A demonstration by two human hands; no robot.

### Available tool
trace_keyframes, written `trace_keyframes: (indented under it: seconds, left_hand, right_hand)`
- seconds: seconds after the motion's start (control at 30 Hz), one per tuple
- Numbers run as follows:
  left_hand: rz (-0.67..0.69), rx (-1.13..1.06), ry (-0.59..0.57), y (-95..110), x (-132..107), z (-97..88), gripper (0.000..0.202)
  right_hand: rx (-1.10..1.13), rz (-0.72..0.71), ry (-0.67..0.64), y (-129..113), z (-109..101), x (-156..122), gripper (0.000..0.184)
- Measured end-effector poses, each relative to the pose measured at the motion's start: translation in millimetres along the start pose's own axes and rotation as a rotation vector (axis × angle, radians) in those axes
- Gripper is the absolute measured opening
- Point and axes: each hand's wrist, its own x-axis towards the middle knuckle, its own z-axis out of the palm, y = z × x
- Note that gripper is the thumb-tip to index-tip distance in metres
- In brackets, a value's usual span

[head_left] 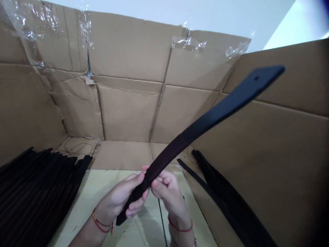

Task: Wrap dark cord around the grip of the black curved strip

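Note:
A long dark leather-like strap point(168, 152) slants up to the right across the view. Its middle is a dark brown sleeve-like section, and its wide far end has a small hole. My left hand point(125, 195) is closed around the strap near its lower end, thumb on top. Just right of it, my right hand point(168, 188) pinches the strap's edge, with the fingers partly hidden behind it. A thin black cord point(162, 219) hangs or lies below my hands; whether it joins the strap I cannot tell.
Many similar dark straps point(43, 192) lie side by side at the left. More long black straps point(226, 192) lean along the right cardboard wall point(290, 147). Taped cardboard point(128, 109) stands at the back, around a pale work surface point(102, 185) with small specks.

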Motion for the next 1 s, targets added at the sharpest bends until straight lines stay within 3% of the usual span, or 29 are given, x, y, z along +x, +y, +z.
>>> trace_keyframes:
  seconds: [0.07,0.17,0.23,0.33,0.4,0.5,0.6,0.73,0.9,1.0]
  left_hand:
    - [0.035,0.015,0.038,-3.0,4.3,4.2,0.061]
    - [0.178,0.078,0.277,-0.2,4.1,14.0,0.045]
    - [0.234,0.155,0.362,3.6,-0.4,17.5,0.038]
    - [0.172,0.202,0.201,5.6,-5.1,13.1,0.043]
    - [0.116,0.176,0.083,4.0,-3.3,7.6,0.051]
    - [0.154,0.168,0.180,0.9,2.5,5.1,0.045]
    - [0.202,0.160,0.300,-0.2,2.3,9.1,0.042]
    - [0.182,0.126,0.147,0.4,-1.9,11.1,0.059]
    - [0.232,0.080,0.272,0.2,1.3,12.3,0.047]
    - [0.158,0.030,0.167,1.1,2.0,12.1,0.058]
  right_hand:
    - [-0.026,-0.030,0.078,1.5,-1.6,1.4,0.045]
    - [-0.112,-0.092,0.270,1.3,-0.1,7.3,0.037]
    - [-0.120,-0.105,0.289,-1.2,1.1,9.5,0.036]
    - [-0.139,-0.068,0.162,-6.3,2.4,7.0,0.032]
    - [-0.179,-0.059,0.156,-7.4,4.4,4.5,0.032]
    - [-0.151,-0.094,0.265,-2.9,8.5,4.9,0.030]
    - [-0.078,-0.082,0.213,4.5,8.5,8.3,0.038]
    - [-0.015,-0.056,0.165,11.8,3.2,11.2,0.047]
    - [-0.019,-0.076,0.182,11.5,0.9,10.7,0.046]
    - [-0.099,-0.088,0.162,7.0,2.5,7.7,0.035]
